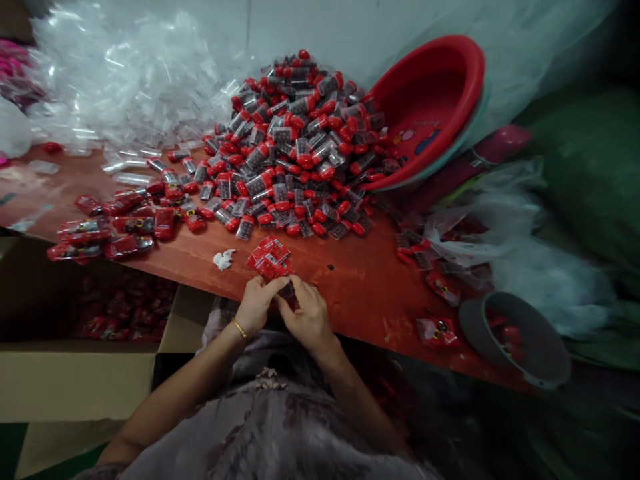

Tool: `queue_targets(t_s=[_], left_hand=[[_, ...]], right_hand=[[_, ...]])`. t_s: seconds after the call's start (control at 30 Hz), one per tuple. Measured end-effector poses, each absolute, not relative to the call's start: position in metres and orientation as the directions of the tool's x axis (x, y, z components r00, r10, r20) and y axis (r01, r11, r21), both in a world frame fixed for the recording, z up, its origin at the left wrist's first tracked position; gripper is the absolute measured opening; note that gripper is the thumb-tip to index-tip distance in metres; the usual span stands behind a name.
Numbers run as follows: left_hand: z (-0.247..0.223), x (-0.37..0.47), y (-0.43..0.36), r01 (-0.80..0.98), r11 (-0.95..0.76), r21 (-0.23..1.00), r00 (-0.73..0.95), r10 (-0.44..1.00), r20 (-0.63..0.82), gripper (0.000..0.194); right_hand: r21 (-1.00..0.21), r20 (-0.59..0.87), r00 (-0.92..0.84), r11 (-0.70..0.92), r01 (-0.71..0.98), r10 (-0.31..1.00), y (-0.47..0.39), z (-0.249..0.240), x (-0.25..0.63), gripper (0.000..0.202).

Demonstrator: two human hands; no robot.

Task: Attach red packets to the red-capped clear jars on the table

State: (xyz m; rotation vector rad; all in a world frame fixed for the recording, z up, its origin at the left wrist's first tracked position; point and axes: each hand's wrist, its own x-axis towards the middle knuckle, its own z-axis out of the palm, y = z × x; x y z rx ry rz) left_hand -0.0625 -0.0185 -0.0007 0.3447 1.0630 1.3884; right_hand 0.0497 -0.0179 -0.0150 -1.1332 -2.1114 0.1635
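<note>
My left hand, with a gold bracelet at the wrist, meets my right hand at the table's front edge. Between their fingertips both hands pinch a small dark, clear-walled container, mostly hidden by the fingers. Just beyond the fingertips lie several flat red printed packets in a loose stack. A crumpled white scrap rests left of the packets. Farther back rises a large pile of small clear containers with red caps and dark contents.
Filled red packets lie at the left, above an open cardboard box holding more. Clear empty tubes are heaped at the back left. A red basin leans at the back right. A grey bowl stands at the right edge.
</note>
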Motion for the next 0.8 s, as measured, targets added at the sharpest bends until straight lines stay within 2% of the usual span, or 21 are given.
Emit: queue_targets(t_s=[0.2, 0.33, 0.5, 0.6, 0.73, 0.8], left_hand=[[0.005, -0.063, -0.017, -0.675, 0.197, 0.711, -0.184, 0.889, -0.42, 0.033], [0.001, -0.056, -0.017, -0.644, 0.209, 0.736, -0.181, 0.893, -0.412, 0.029], [-0.001, -0.053, -0.022, -0.639, 0.194, 0.744, -0.157, 0.914, -0.373, 0.032], [0.007, -0.058, -0.023, -0.694, 0.216, 0.687, -0.116, 0.908, -0.402, 0.035], [0.011, -0.065, -0.024, -0.75, 0.324, 0.577, 0.018, 0.882, -0.472, 0.039], [0.009, -0.067, -0.026, -0.743, 0.349, 0.571, 0.048, 0.879, -0.475, 0.039]], right_hand=[[-0.436, 0.554, -0.365, 0.634, 0.638, 0.748, -0.02, -0.013, 0.045, 0.031], [-0.404, 0.604, -0.327, 0.633, 0.66, 0.727, -0.022, -0.018, 0.044, 0.035], [-0.456, 0.608, -0.255, 0.594, 0.663, 0.752, -0.019, -0.021, 0.045, 0.032], [-0.472, 0.617, -0.239, 0.596, 0.65, 0.75, -0.015, -0.018, 0.05, 0.033], [-0.429, 0.669, -0.351, 0.727, 0.537, 0.655, -0.01, -0.019, 0.058, 0.034], [-0.417, 0.686, -0.373, 0.758, 0.501, 0.624, -0.009, -0.021, 0.058, 0.031]])
